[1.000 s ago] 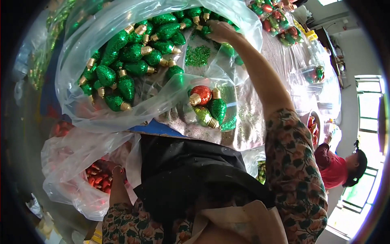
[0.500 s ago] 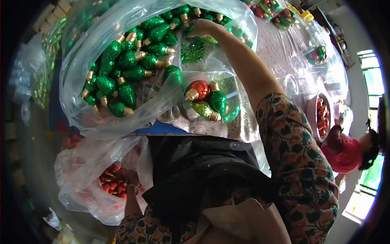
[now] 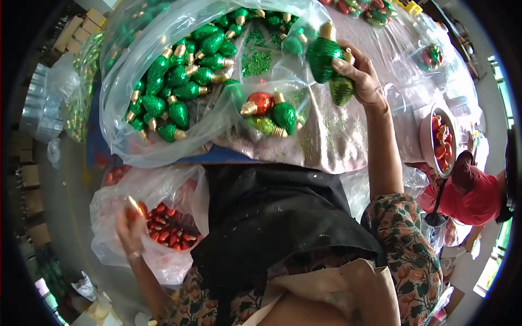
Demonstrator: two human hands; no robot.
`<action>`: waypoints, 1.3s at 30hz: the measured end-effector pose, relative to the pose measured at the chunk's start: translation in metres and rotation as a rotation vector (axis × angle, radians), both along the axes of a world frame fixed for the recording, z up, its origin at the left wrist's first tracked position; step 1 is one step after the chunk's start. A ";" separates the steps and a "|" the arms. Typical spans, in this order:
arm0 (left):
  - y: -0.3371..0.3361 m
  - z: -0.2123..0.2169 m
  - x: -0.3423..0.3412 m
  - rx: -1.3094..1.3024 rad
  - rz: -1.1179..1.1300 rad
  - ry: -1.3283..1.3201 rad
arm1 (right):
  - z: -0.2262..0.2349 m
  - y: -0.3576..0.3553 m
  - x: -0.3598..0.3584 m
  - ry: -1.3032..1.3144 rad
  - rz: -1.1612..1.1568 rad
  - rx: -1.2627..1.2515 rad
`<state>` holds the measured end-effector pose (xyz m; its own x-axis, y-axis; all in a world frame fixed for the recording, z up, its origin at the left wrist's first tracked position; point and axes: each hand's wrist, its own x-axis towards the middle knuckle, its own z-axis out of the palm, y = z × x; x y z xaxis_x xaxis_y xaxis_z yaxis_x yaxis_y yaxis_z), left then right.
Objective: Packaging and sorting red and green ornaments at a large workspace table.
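Note:
My right hand (image 3: pixel 363 79) is raised over the table, closed on a dark green glittery bulb ornament (image 3: pixel 322 60) and a lighter green bulb ornament (image 3: pixel 342 89), both with gold screw caps. Beside the red bag, my left hand (image 3: pixel 129 232), slightly blurred, grips a red bulb ornament (image 3: pixel 138 209) with a gold cap. Several more red bulb ornaments (image 3: pixel 169 225) lie inside the clear plastic bag (image 3: pixel 117 252) below the table edge. On the table, a large clear bag (image 3: pixel 111 127) holds many green bulb ornaments (image 3: pixel 178 112). Near the table's front, a clear container holds red, green and light green ornaments (image 3: pixel 261 102).
To the right, a white basin (image 3: pixel 426 142) contains red ornaments, near a person in a red top (image 3: pixel 476 195). A packed ornament set (image 3: pixel 433 55) stands farther back. Cardboard boxes (image 3: pixel 81 32) are stacked at the far left. Loose green glitter (image 3: pixel 256 63) covers part of the table.
My right hand has come out of the green bag with two green ornaments and moved right. My left hand has lifted out of the lower bag, holding a red ornament.

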<state>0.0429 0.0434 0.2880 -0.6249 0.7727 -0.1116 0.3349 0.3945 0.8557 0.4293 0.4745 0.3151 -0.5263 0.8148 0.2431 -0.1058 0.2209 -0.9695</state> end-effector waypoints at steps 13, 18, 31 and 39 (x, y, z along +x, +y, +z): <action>0.300 0.045 0.192 -0.032 -0.770 0.540 | 0.004 -0.034 -0.006 0.165 0.050 -0.164; 0.288 0.018 0.188 0.081 -0.865 0.512 | -0.007 -0.037 -0.017 0.041 0.141 -0.017; 0.254 -0.007 0.210 0.274 -0.763 0.996 | 0.017 -0.011 -0.041 -0.499 0.461 0.494; 0.252 -0.025 0.210 0.304 -0.748 1.163 | 0.039 -0.011 -0.062 -0.826 0.582 0.638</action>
